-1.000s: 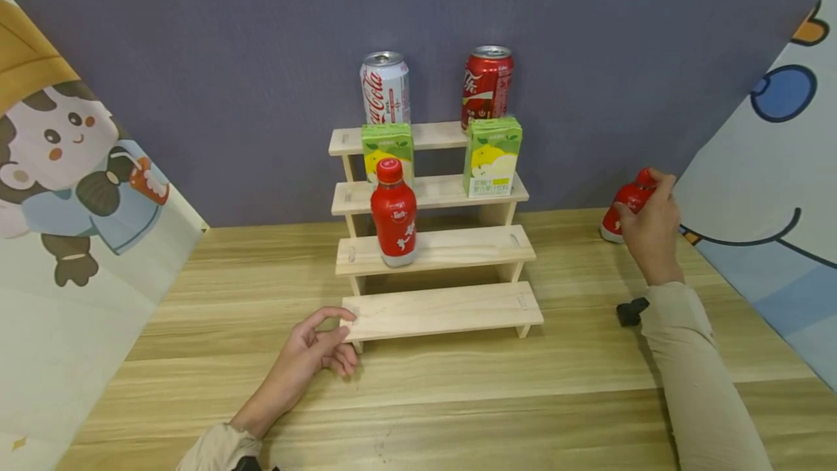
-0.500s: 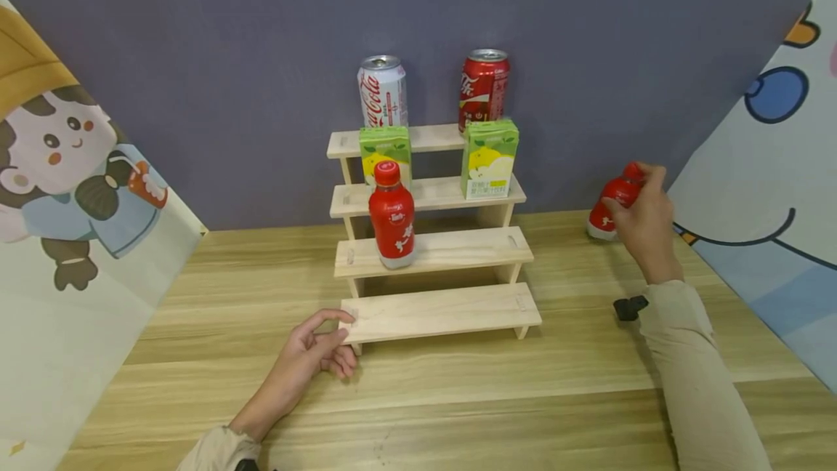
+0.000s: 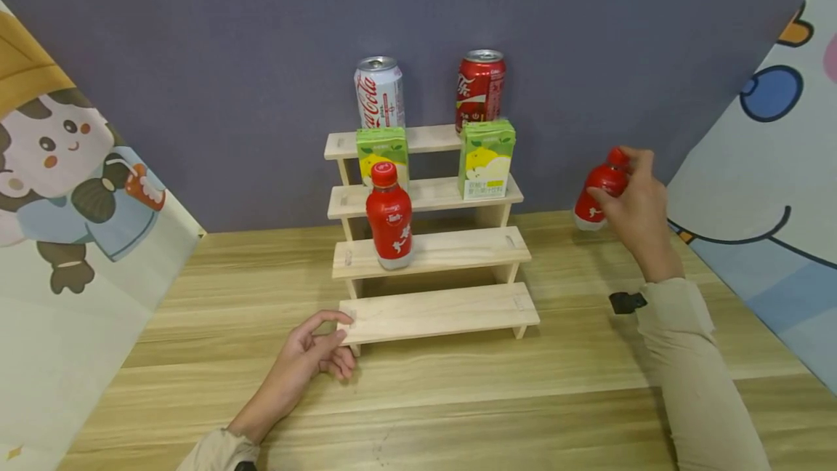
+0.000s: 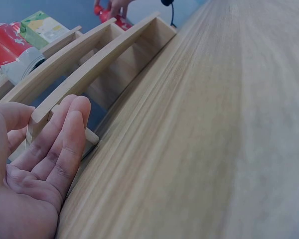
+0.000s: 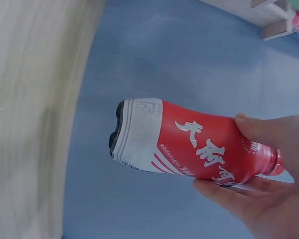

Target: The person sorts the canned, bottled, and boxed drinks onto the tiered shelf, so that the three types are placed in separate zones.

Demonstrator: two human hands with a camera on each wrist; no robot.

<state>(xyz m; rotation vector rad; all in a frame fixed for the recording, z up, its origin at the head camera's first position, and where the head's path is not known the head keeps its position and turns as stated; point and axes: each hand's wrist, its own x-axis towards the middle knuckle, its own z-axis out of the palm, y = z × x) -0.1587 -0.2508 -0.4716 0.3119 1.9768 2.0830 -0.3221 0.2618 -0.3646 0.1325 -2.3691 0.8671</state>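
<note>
My right hand point(image 3: 637, 206) grips a red bottle point(image 3: 604, 184) with a white base, to the right of a wooden step shelf point(image 3: 438, 315). In the right wrist view the bottle point(image 5: 189, 142) is held round its upper part, its base apart from the table. At the shelf's front left corner, my left hand point(image 3: 307, 351) pinches the end of the lowest step between thumb and index finger. The left wrist view shows its other fingers point(image 4: 65, 154) under that step. Another red bottle point(image 3: 391, 220) stands upright on the second step from the bottom, towards the left.
Two green juice boxes, left point(image 3: 379, 147) and right point(image 3: 487, 162), stand on the third step. A white cola can point(image 3: 379, 97) and a red cola can point(image 3: 480, 89) stand on the top step. Behind is a grey-blue wall point(image 3: 261, 93); printed panels flank the wooden table point(image 3: 458, 413).
My right hand has raised the red bottle off the table and carried it left, towards the shelf. The left hand keeps its place at the lowest step.
</note>
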